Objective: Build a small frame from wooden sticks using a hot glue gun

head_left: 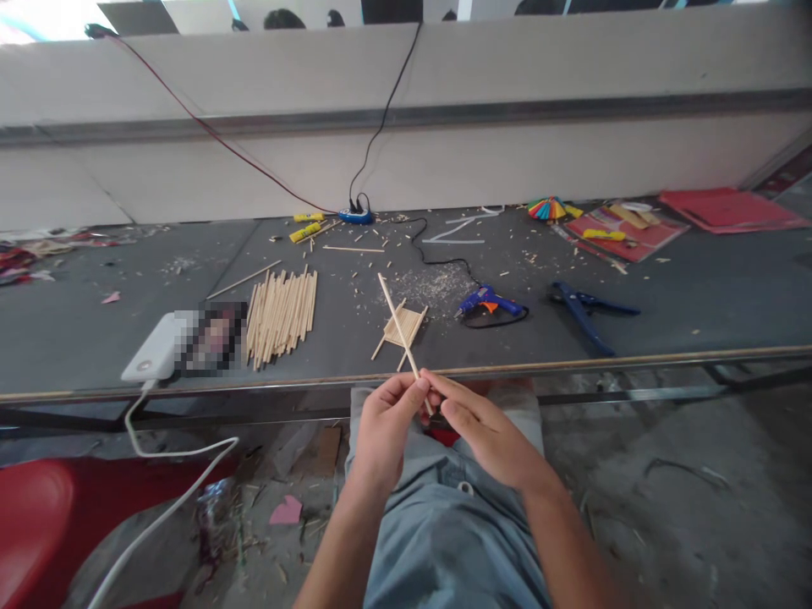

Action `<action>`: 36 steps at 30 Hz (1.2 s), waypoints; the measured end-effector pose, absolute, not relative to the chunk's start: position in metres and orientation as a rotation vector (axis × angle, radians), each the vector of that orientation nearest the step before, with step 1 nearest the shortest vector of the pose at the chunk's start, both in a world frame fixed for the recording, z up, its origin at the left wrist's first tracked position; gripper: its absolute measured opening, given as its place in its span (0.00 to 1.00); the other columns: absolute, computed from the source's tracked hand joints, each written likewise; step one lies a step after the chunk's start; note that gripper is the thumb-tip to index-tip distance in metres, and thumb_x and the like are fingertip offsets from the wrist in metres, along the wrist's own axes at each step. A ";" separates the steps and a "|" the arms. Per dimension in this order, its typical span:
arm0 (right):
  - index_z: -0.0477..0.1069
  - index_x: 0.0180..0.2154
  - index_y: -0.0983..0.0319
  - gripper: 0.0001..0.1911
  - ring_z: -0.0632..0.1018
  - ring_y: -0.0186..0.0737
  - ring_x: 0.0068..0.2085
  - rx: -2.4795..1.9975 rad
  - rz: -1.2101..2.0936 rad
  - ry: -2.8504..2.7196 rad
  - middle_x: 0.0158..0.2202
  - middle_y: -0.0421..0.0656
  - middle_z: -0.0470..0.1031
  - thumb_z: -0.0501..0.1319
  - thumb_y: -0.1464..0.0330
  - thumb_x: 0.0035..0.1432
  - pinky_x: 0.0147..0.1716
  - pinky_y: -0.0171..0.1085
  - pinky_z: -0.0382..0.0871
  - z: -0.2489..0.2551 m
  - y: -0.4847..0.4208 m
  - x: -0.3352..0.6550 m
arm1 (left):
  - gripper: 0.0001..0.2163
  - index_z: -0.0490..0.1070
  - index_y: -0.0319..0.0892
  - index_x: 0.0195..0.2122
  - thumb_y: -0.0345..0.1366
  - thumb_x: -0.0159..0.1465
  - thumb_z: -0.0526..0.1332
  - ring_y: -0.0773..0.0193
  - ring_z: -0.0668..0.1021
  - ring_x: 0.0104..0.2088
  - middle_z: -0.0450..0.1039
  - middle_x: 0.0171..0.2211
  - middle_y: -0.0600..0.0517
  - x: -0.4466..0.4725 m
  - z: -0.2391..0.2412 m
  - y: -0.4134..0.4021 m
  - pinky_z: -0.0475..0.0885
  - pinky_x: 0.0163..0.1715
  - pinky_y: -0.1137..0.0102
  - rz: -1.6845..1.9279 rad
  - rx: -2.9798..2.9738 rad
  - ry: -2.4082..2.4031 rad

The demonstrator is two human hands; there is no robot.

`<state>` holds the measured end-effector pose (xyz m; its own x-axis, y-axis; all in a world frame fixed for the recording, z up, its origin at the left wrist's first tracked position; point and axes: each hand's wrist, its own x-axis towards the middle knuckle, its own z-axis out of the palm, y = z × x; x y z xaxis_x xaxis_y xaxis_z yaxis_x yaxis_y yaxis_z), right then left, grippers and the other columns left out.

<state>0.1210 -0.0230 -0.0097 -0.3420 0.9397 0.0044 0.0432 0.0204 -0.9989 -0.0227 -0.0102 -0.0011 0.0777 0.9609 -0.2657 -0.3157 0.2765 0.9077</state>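
Observation:
Both hands meet over my lap, just in front of the table's edge. My left hand point(388, 423) pinches a thin wooden stick point(398, 323) near its lower end; the stick slants up and to the left over the table. My right hand point(477, 427) is closed too, its fingertips touching the same stick's lower end. Behind the stick, a small raft of glued sticks point(402, 328) lies on the table. A heap of loose sticks point(282, 315) lies to the left of it.
A blue glue gun point(487, 301) and blue cutters point(584, 311) lie to the right on the grey table point(698, 296). A white power bank point(153, 348) with a cable sits on the left. Glue sticks point(305, 228), red paper point(625, 237) and a colourful fan point(546, 208) lie at the back. A red chair point(44, 516) stands low left.

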 end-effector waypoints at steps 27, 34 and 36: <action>0.71 0.48 0.57 0.17 0.76 0.40 0.43 -1.147 1.504 -1.147 0.45 0.44 0.75 0.57 0.61 0.59 0.46 0.40 0.68 -0.015 -0.020 0.110 | 0.09 0.75 0.39 0.31 0.38 0.58 0.59 0.67 0.74 0.28 0.75 0.26 0.53 -0.021 -0.008 -0.014 0.67 0.28 0.76 0.998 1.208 1.343; 0.73 0.38 0.59 0.13 0.75 0.38 0.35 -1.150 1.464 -1.070 0.34 0.42 0.76 0.64 0.60 0.51 0.34 0.34 0.70 -0.017 -0.019 0.114 | 0.12 0.73 0.39 0.29 0.42 0.59 0.58 0.68 0.71 0.24 0.72 0.23 0.54 -0.016 -0.010 -0.019 0.65 0.26 0.76 0.883 1.374 1.299; 0.72 0.34 0.60 0.11 0.74 0.36 0.31 -1.159 1.462 -1.038 0.30 0.40 0.75 0.65 0.61 0.50 0.31 0.33 0.69 -0.017 -0.019 0.113 | 0.11 0.73 0.39 0.29 0.41 0.60 0.57 0.68 0.71 0.24 0.72 0.22 0.54 -0.016 -0.010 -0.019 0.64 0.26 0.76 0.865 1.412 1.294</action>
<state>0.1134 -0.0186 -0.0171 -0.0824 0.9838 -0.1595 -0.1737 -0.1718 -0.9697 -0.0157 -0.0192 -0.0103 0.1737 0.9781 -0.1144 0.2676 0.0649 0.9613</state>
